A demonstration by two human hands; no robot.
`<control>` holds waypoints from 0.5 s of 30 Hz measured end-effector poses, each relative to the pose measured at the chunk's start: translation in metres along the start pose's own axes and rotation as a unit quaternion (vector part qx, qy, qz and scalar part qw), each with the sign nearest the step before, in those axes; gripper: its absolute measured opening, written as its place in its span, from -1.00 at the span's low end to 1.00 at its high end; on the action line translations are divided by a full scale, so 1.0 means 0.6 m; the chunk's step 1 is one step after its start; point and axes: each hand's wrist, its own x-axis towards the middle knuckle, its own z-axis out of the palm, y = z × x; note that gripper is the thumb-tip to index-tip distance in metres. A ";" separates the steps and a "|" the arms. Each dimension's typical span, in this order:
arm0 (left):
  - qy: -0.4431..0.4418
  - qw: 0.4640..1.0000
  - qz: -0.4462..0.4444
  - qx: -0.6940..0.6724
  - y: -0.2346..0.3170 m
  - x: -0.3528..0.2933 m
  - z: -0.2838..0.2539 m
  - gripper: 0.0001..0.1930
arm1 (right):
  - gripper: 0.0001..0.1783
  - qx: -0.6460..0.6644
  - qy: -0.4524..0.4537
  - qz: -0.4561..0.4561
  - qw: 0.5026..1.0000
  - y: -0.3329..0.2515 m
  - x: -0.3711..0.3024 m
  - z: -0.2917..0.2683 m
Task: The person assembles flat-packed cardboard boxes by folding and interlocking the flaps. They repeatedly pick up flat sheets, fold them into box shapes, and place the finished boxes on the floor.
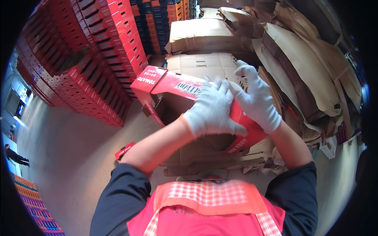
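A red cardboard produce box with white and dark print lies tilted before me, its open side toward me and its brown inside showing. My left hand, in a pale work glove, lies over the box's long upper wall with fingers stretched out. Close beside it, at the box's right end, is my right hand, gloved alike; its thumb and bent fingers stand apart with nothing visible between them. Whether the right palm presses on the box is hidden. Beneath and behind the box are flat brown cardboard blanks.
Tall stacks of red boxes rise at the left. Paper-wrapped cardboard bundles fill the back right. A small red cardboard piece lies on the grey floor. Orange and purple stacks stand far left, near a distant person.
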 end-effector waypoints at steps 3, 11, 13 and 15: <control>-0.047 0.998 0.040 -0.026 -0.029 0.042 0.004 0.03 | -0.64 -0.094 -0.040 0.024 0.995 0.008 -0.008 -0.049; -0.065 0.997 0.045 -0.023 -0.020 0.029 0.011 -0.03 | -0.72 -0.171 -0.300 0.010 0.939 0.045 0.000 -0.100; -0.042 0.998 0.043 -0.032 -0.021 0.029 0.014 -0.03 | -0.72 -0.240 -0.303 -0.091 0.918 0.048 0.012 -0.075; -0.001 0.998 0.038 -0.044 -0.021 0.025 0.023 0.00 | -0.75 -0.215 -0.240 -0.160 0.933 0.047 0.020 -0.035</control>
